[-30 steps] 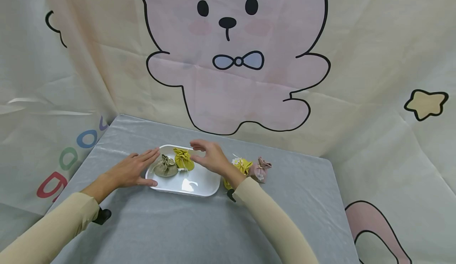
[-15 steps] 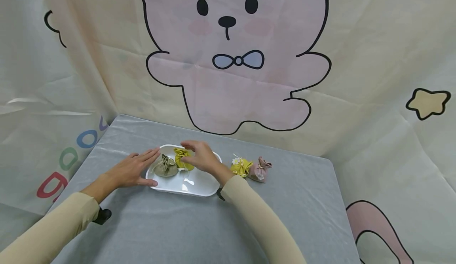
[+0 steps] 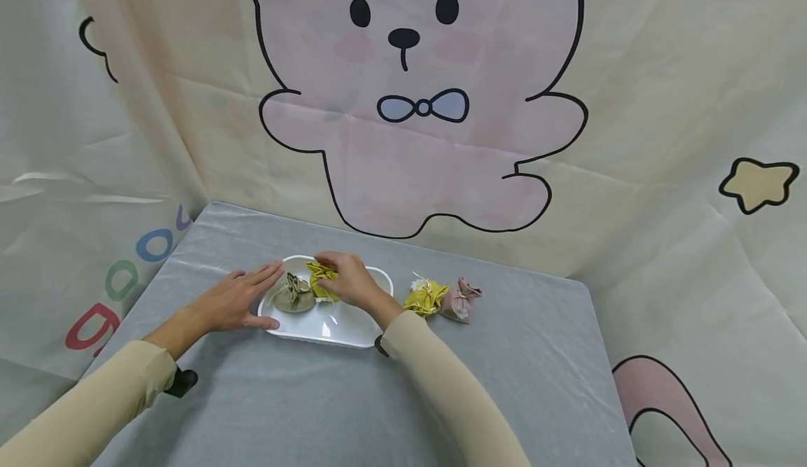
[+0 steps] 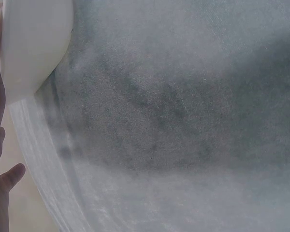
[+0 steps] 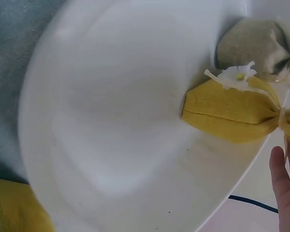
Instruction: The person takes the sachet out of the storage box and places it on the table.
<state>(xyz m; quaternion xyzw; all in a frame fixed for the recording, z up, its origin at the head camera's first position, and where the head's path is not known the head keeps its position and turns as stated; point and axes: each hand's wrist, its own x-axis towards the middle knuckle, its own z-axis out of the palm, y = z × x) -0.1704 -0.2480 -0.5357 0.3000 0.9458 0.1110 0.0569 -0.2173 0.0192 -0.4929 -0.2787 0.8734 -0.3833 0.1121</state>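
Observation:
A white tray (image 3: 353,330) sits on the grey table and holds an olive pouch (image 3: 293,297) and a yellow pouch (image 3: 319,276). My right hand (image 3: 343,279) reaches over the tray and its fingers pinch the gathered top of the yellow pouch. The right wrist view shows that yellow pouch (image 5: 232,113) lying in the tray (image 5: 111,121) beside the olive pouch (image 5: 251,46), with a finger (image 5: 282,183) at the frame's edge. My left hand (image 3: 242,295) lies flat with straight fingers against the tray's left rim. The left wrist view shows only the tray's corner (image 4: 34,43) and grey cloth.
A second yellow pouch (image 3: 425,297) and a pink pouch (image 3: 460,300) stand on the table just right of the tray. The grey tablecloth (image 3: 378,397) stretches toward me. A printed cartoon backdrop (image 3: 410,138) hangs close behind and beside the table.
My right hand has moved left from the tray's right side onto the yellow pouch and closed its fingers on the top. The left hand has stayed put.

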